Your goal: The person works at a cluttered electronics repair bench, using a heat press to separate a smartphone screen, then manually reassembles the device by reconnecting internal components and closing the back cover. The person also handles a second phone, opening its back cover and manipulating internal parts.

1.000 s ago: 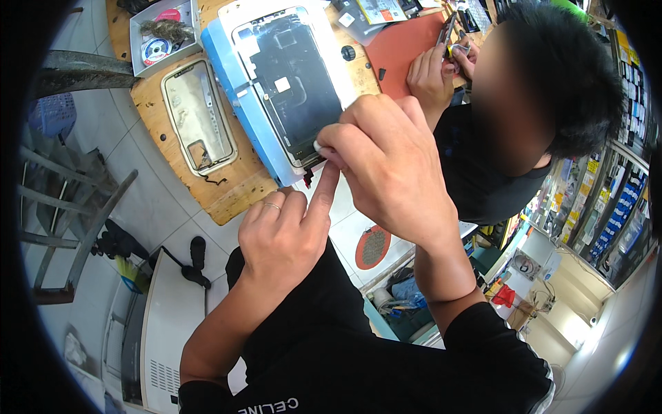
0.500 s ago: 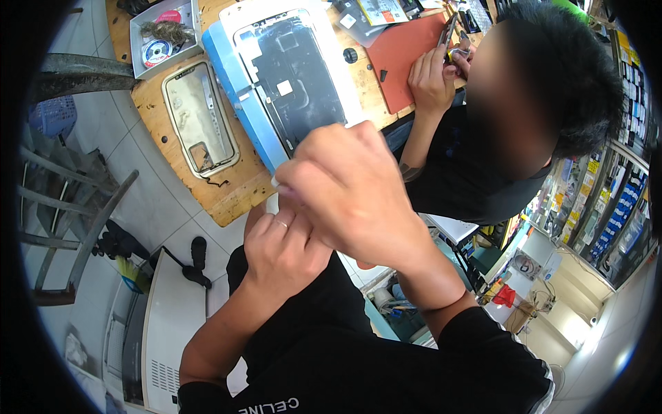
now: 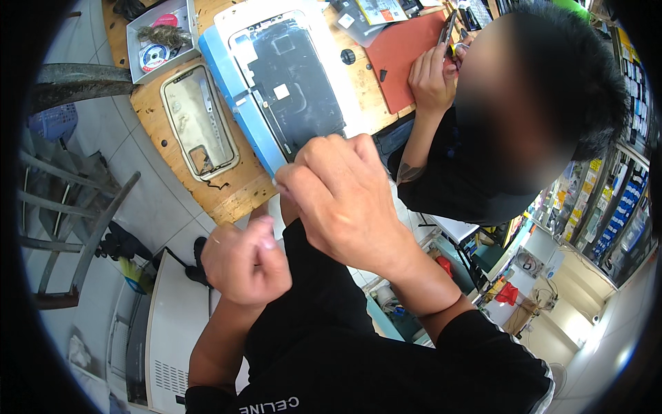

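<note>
wooden workbench [image 3: 234,201]: one, pale and stained, beneath the display panel and its support.

co-worker [image 3: 476,155]: one, dark top, to the right of the panel, hands raised at a small object, kind unclear.

support block [image 3: 229,90]: one, blue side and white top, directly under the panel.

mat [image 3: 398,65]: one, red-brown, right of the panel.

open box [image 3: 163,72]: one, white-walled, beyond the panel to its left, holding a spool [image 3: 154,57] and a tangle of brown fibre [image 3: 164,36].

display panel [image 3: 303,103]: one, black, pale square patch on the upturned face, lying on the block.

phone housing [image 3: 196,121]: one, pale with dark rim, left of the panel.

right hand [image 3: 345,200]: before the panel's near end, overlapping it in view; fingers bent and close together, tips mostly hidden; cannot tell what they pinch.

left hand [image 3: 247,263]: nearer the wearer than the panel, apart from the right; fingers curled inward, blurred; grip cannot be told.
</note>
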Available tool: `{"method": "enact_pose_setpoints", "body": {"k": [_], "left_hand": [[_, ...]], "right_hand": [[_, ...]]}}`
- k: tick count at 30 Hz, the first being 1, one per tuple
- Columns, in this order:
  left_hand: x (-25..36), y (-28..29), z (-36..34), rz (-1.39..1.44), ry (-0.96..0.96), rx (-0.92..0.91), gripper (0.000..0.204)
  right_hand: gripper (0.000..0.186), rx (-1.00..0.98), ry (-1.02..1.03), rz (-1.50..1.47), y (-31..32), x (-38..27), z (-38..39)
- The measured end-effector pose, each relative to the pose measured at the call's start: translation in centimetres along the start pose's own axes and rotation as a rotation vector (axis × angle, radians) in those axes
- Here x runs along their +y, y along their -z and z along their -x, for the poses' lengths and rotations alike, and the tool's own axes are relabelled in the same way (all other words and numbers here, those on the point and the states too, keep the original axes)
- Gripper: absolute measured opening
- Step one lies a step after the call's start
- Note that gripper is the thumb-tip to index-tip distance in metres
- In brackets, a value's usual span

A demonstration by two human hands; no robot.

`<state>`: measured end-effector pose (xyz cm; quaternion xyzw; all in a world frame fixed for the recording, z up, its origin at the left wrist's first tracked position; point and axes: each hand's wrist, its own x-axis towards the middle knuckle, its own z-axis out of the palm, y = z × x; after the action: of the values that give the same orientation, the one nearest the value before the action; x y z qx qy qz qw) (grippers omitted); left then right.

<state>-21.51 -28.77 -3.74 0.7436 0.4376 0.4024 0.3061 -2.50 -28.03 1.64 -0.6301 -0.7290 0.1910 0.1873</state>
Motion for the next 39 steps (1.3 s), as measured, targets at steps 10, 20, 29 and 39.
{"method": "enact_pose_setpoints", "body": {"k": [10, 20, 29, 39], "left_hand": [[1.2, -3.1, -3.6, 0.626, 0.772, -0.07, 0.018], [1.2, -3.0, -4.3, 0.626, 0.875, -0.132, 0.016], [1.5, -2.4, -4.2, 0.57, 0.856, -0.126, 0.014], [1.5, -2.5, -4.1, 0.543, 0.842, -0.102, 0.012]], "right_hand": [[0.012, 0.381, -0.249, -0.052, 3.3, 4.2, 1.7], [0.02, 0.397, -0.238, -0.09, 2.3, 4.8, 2.1], [0.016, 0.309, -0.237, -0.083, 3.1, 5.1, 2.2], [0.02, 0.334, -0.093, -0.115, 1.9, 5.4, 1.6]]}}
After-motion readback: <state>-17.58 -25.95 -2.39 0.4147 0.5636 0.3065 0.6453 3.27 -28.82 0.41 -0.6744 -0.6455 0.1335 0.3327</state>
